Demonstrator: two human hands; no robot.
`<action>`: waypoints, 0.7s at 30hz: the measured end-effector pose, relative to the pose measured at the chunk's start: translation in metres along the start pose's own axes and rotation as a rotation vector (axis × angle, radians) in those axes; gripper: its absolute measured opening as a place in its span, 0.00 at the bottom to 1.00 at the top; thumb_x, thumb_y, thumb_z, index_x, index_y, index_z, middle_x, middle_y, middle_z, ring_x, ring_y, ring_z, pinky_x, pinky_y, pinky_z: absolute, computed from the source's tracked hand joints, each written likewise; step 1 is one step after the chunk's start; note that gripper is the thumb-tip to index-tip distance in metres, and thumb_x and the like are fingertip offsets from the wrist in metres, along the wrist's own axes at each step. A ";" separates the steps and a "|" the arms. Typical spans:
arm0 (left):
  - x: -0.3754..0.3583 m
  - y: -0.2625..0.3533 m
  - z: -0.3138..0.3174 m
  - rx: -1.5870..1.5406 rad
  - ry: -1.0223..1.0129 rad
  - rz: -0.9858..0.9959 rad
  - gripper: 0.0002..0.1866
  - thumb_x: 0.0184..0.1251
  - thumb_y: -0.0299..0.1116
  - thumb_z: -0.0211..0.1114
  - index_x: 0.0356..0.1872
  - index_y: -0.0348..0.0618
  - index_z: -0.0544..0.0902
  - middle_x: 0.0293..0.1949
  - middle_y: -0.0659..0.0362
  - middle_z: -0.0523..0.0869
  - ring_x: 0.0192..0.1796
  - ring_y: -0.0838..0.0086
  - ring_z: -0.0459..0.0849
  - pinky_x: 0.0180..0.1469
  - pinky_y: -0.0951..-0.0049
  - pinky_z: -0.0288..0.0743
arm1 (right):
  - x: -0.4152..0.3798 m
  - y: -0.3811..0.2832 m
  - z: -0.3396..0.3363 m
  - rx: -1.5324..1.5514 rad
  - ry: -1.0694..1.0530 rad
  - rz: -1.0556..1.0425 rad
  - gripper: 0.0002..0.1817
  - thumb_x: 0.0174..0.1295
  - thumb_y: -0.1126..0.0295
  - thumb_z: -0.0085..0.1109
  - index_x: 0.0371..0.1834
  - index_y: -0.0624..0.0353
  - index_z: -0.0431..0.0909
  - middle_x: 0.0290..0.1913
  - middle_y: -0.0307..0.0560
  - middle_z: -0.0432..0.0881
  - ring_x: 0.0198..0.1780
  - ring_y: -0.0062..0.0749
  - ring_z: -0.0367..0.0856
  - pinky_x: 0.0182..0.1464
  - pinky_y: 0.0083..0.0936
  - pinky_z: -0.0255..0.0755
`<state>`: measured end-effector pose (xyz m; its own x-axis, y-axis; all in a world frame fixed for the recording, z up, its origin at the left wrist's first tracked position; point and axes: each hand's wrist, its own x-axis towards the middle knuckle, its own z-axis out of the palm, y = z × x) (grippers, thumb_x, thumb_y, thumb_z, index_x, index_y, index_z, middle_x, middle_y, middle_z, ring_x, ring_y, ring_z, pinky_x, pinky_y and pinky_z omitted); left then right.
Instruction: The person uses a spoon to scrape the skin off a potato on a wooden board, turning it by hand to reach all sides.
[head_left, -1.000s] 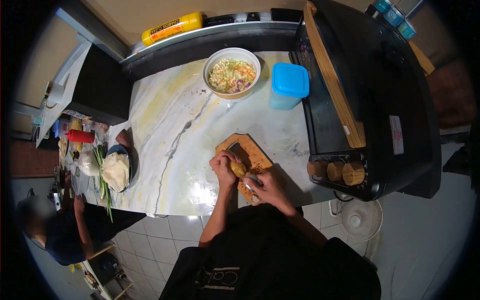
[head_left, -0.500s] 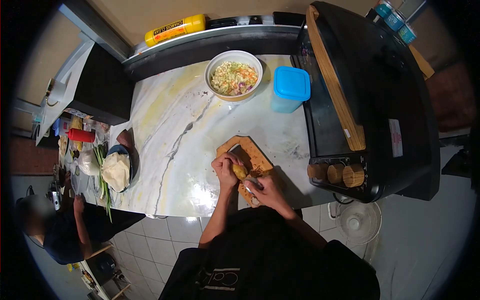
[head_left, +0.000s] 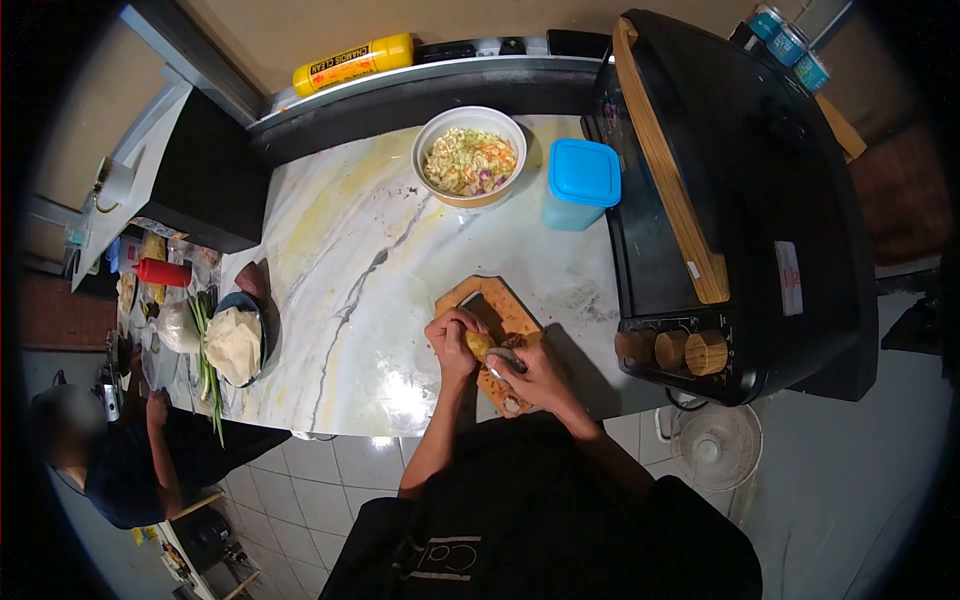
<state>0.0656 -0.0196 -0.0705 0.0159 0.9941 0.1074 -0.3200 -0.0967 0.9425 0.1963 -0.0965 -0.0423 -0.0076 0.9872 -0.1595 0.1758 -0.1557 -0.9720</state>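
Note:
Over a wooden cutting board point(head_left: 510, 318), my left hand point(head_left: 452, 338) is closed around a yellow-brown potato point(head_left: 479, 345), with part of it showing past the fingers. My right hand point(head_left: 535, 378) grips a small grey metal tool point(head_left: 507, 359) close against the potato's right side; fingers hide most of the tool, and I cannot tell its exact kind. Brown scraps of peel are scattered on the board. A dark flat blade-like thing point(head_left: 474, 300) lies at the board's far end, partly covered by my left hand.
A bowl of shredded vegetables point(head_left: 420, 160) and a blue-lidded container point(head_left: 583, 172) stand at the back. To the right is a large black oven point(head_left: 760, 220). At left are a plate of pale wrappers point(head_left: 234, 345), green onions point(head_left: 207, 365) and another person point(head_left: 125, 470).
The grey tool and my right hand have shifted slightly against the potato. My left hand keeps its grip. The whole view has dropped by a few pixels.

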 end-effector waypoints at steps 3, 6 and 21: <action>-0.001 -0.001 -0.002 0.033 -0.016 0.000 0.14 0.63 0.27 0.44 0.18 0.33 0.72 0.20 0.51 0.78 0.24 0.69 0.78 0.31 0.72 0.74 | 0.008 -0.010 0.000 -0.016 -0.023 0.006 0.20 0.66 0.60 0.62 0.23 0.66 0.75 0.18 0.30 0.65 0.22 0.13 0.59 0.21 0.21 0.54; -0.001 0.000 -0.003 0.020 -0.034 0.011 0.15 0.63 0.28 0.44 0.18 0.33 0.72 0.20 0.52 0.78 0.24 0.69 0.78 0.31 0.71 0.74 | 0.010 -0.028 -0.004 -0.010 -0.054 0.022 0.21 0.66 0.60 0.62 0.23 0.66 0.74 0.18 0.31 0.66 0.22 0.13 0.60 0.21 0.22 0.54; 0.003 0.001 -0.001 0.006 -0.043 0.041 0.14 0.61 0.25 0.44 0.18 0.31 0.73 0.19 0.52 0.78 0.23 0.70 0.79 0.29 0.73 0.73 | -0.003 -0.011 -0.002 0.002 -0.019 0.105 0.21 0.66 0.60 0.63 0.20 0.63 0.75 0.16 0.29 0.66 0.22 0.11 0.61 0.21 0.20 0.56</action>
<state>0.0641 -0.0169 -0.0693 0.0434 0.9862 0.1598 -0.3155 -0.1382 0.9388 0.1960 -0.0976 -0.0307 -0.0083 0.9645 -0.2639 0.1743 -0.2584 -0.9502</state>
